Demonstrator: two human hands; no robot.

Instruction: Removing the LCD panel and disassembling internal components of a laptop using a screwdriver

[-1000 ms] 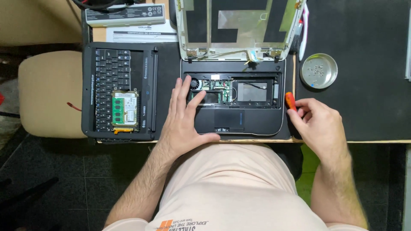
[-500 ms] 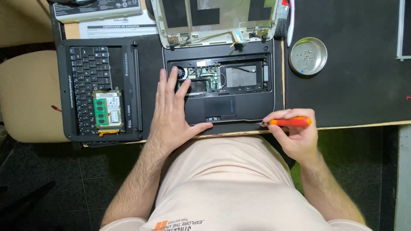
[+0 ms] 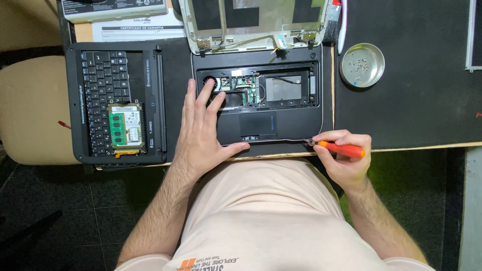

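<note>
An opened black laptop base [image 3: 296, 120] lies on the dark mat, its insides exposed. My left hand [image 3: 203, 133] rests flat on its left palm rest, fingers spread and reaching toward the fan area. My right hand [image 3: 344, 158] grips an orange-handled screwdriver [image 3: 341, 149] held sideways, the metal tip touching the base's front right corner. The detached silver screen lid [image 3: 256, 22] lies behind the base.
A removed black keyboard [image 3: 103, 95] lies to the left with a hard drive and green memory module [image 3: 125, 128] on it. A round metal dish [image 3: 362, 65] holding several screws sits at the right. Papers lie at the back left, a beige chair [image 3: 30, 110] beside the desk.
My right hand has turned the screwdriver sideways and brought its tip to the base's front right corner. The left hand stays on the palm rest. The view has shifted.
</note>
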